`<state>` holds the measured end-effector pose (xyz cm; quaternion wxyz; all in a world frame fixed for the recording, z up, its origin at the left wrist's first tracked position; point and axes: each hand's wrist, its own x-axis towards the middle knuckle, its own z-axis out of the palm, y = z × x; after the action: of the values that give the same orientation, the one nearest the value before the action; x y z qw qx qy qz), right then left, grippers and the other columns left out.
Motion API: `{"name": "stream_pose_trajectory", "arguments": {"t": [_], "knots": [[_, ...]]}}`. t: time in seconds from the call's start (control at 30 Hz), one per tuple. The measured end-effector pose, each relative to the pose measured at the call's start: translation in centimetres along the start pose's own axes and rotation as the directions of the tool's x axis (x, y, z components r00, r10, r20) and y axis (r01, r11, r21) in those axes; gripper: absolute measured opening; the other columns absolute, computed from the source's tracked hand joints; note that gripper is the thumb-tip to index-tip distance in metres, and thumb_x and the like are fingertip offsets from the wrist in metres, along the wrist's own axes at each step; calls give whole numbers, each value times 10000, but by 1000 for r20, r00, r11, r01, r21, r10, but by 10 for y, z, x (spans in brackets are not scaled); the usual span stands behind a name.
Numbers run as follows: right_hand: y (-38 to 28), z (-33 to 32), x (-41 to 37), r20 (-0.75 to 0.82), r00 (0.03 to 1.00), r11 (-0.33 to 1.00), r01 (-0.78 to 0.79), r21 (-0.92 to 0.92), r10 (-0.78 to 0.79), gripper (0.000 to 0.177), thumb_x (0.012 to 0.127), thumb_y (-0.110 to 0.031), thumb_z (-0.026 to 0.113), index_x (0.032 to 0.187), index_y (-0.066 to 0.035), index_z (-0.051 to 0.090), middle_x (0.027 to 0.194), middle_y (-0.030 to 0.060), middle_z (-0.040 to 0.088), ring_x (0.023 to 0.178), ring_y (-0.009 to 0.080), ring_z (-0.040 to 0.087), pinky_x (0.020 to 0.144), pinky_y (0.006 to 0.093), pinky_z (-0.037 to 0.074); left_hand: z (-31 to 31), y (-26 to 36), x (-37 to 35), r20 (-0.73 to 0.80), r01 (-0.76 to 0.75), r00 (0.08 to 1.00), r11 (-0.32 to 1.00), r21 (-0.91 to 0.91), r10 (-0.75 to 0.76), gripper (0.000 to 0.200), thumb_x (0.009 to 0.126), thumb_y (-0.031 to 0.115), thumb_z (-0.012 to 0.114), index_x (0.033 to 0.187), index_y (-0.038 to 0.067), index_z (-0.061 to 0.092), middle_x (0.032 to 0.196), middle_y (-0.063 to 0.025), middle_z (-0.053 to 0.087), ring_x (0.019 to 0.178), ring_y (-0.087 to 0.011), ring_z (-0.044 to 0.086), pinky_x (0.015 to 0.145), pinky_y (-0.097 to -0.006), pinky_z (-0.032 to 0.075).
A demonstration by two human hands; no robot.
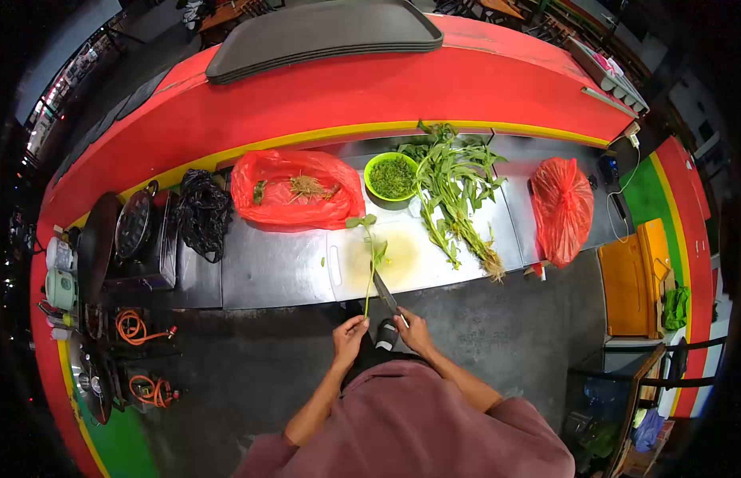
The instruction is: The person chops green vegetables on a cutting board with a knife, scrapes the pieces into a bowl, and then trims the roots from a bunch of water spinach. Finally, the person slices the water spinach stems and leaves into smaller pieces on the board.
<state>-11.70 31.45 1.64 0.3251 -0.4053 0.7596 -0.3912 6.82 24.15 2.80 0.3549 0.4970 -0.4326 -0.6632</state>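
My left hand (pixel 350 337) pinches the lower end of a thin leafy green stem (pixel 369 275), which reaches up over the white cutting board (pixel 450 279). In my right hand (pixel 414 333) is a knife (pixel 383 291), its blade pointing away from me, close beside the stem. Yellowish-green staining marks the middle of the board. Behind it stands a lime-green bowl (pixel 378 193) with finely cut greens (pixel 392 175) inside. Long leafy stalks (pixel 454 195) with roots lie across the board's right side. An open red plastic bag (pixel 263 209) at left holds root scraps (pixel 308 187).
A tied red bag (pixel 561 211) sits on the metal counter (pixel 263 275) at right. Farther left are a black plastic bag (pixel 203 215) and a lidded pan (pixel 136 225). Stacked trays (pixel 326 36) rest on the red ledge. Orange hoses (pixel 135 328) hang below left.
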Motion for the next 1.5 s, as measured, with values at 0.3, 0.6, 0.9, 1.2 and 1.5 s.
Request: {"name": "stream_pose_trajectory", "arguments": {"t": [0.3, 0.6, 0.9, 1.2, 1.5], "knots": [[-20, -16, 0, 270, 924, 895, -344, 283, 270, 383, 1024, -294, 581, 1268, -6, 642, 742, 55, 691, 517, 96, 571, 452, 284, 437, -20, -27, 3, 54, 195, 978, 977, 89, -200, 305, 964, 205, 709, 1139, -43, 673, 964, -128, 754, 819, -140, 689, 770, -273, 547], [-25, -13, 4, 321, 919, 792, -367, 487, 228, 313, 1059, -284, 538, 1144, 4, 625, 756, 50, 652, 436, 73, 480, 382, 255, 358, -25, -30, -12, 58, 209, 974, 968, 142, -219, 273, 960, 170, 708, 1114, -53, 676, 968, -137, 762, 824, -130, 699, 759, -261, 550], [-30, -1, 10, 391, 881, 755, -442, 484, 265, 270, 1063, -310, 518, 995, -56, 580, 777, 45, 647, 447, 66, 453, 370, 248, 364, -19, -43, -14, 180, 112, 968, 942, 318, -176, 274, 945, 175, 712, 1074, -65, 680, 941, -146, 772, 850, -142, 730, 758, -250, 557], [-20, 4, 6, 347, 907, 827, -376, 417, 238, 271, 1065, -295, 507, 999, -44, 584, 773, 47, 640, 453, 76, 478, 369, 253, 355, -18, -38, -17, 238, 101, 953, 940, 327, -185, 291, 946, 204, 717, 1083, -51, 684, 955, -112, 778, 849, -131, 725, 761, -260, 560], [-9, 7, 8, 130, 981, 976, -164, 146, 145, 415, 1025, -298, 579, 1317, -6, 623, 704, 34, 678, 503, 84, 516, 468, 298, 427, -25, -3, -22, 288, 128, 935, 952, 277, -209, 299, 974, 188, 684, 1126, -68, 651, 990, -129, 771, 892, -133, 698, 821, -264, 543]]}}
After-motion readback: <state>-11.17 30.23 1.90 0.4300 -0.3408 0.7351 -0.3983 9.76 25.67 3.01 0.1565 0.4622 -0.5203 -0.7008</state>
